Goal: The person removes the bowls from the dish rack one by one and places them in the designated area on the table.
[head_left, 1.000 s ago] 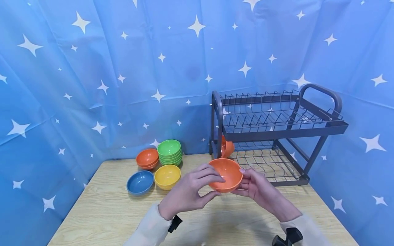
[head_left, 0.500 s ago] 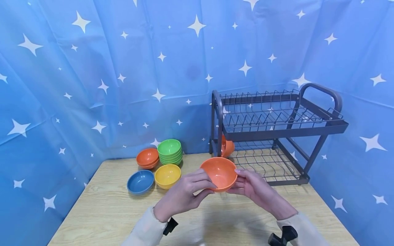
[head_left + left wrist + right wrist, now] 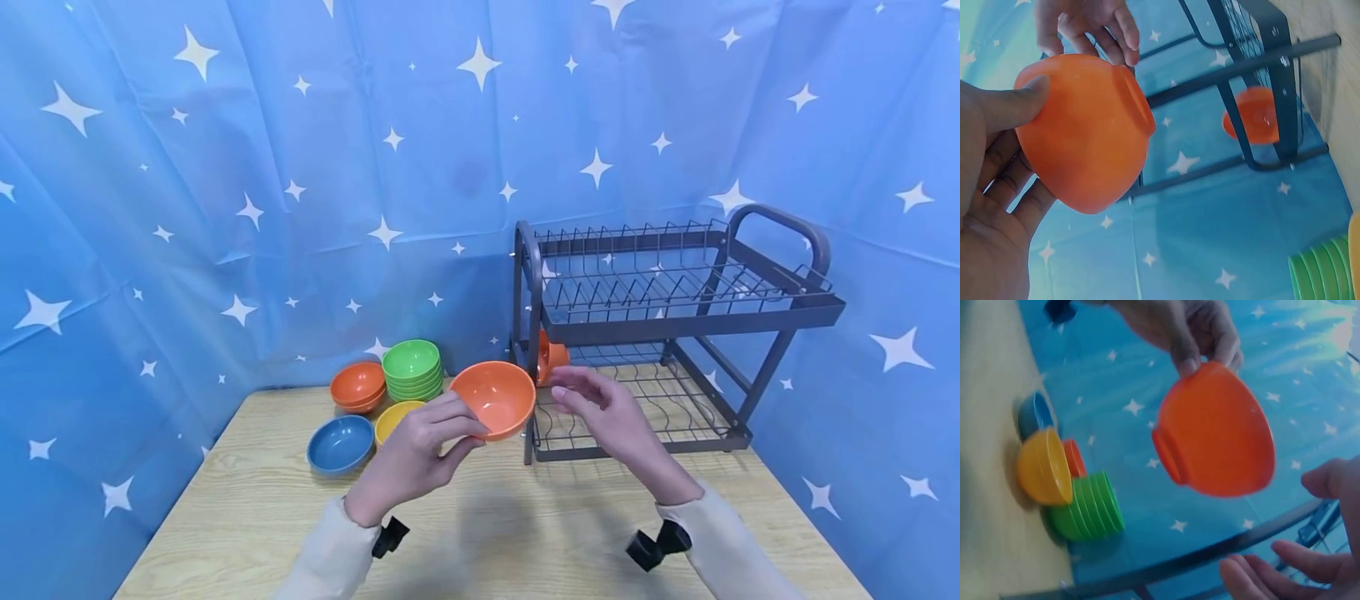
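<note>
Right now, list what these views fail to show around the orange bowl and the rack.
- Head view: yellow bowl is half hidden behind the left hand.
- Head view: the rack post covers part of the orange bowl in the rack.
- Right wrist view: right hand is cut by the frame edge, blurred.
- Left wrist view: green stack is cut off by the edge.
</note>
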The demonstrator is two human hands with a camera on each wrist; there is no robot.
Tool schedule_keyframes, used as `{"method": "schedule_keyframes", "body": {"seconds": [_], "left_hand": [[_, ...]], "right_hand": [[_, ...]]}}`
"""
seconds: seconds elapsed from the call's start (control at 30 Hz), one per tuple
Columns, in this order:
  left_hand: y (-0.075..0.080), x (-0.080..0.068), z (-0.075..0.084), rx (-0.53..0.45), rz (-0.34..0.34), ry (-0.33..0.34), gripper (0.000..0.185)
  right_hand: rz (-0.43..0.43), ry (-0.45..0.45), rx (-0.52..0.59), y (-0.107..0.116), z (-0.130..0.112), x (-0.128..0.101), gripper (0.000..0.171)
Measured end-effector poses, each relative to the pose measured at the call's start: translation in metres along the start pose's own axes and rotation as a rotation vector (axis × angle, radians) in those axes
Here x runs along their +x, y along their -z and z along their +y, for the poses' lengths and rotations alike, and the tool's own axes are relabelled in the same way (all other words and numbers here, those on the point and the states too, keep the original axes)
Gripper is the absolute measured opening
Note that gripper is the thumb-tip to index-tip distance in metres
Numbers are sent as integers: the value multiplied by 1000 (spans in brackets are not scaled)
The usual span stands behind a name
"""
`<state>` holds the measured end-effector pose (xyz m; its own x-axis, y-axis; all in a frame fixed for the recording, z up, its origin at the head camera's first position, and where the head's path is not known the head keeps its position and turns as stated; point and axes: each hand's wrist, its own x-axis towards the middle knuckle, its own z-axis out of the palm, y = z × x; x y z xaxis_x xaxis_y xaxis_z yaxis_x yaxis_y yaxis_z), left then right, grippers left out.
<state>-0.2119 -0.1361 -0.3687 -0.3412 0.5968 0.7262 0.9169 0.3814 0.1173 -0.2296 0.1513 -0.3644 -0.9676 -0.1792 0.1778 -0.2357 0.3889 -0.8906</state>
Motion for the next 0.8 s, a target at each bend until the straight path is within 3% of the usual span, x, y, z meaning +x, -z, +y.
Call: {"method": "schedule_keyframes", "body": {"seconds": [0.1,0.23,0.43,0.6,0.8], "left_hand": [[6,-5,-8,1,24,20,22],[12,-11,-22,-11,47,59,25],[24,-20,-42,-2,47,174,23],[33,-25,-62,29,75,222,19],[41,-33,-90,93,121,273,17]], "right_hand": [[65,40,-74,-1,-3,7,55],[101,70,-84,-3,-4,17,60],[128,69,-173,-9,-7,34,60],[139,50,-183,-11,-7,45,50],[192,132,-185,-13,-6,54,34]]}}
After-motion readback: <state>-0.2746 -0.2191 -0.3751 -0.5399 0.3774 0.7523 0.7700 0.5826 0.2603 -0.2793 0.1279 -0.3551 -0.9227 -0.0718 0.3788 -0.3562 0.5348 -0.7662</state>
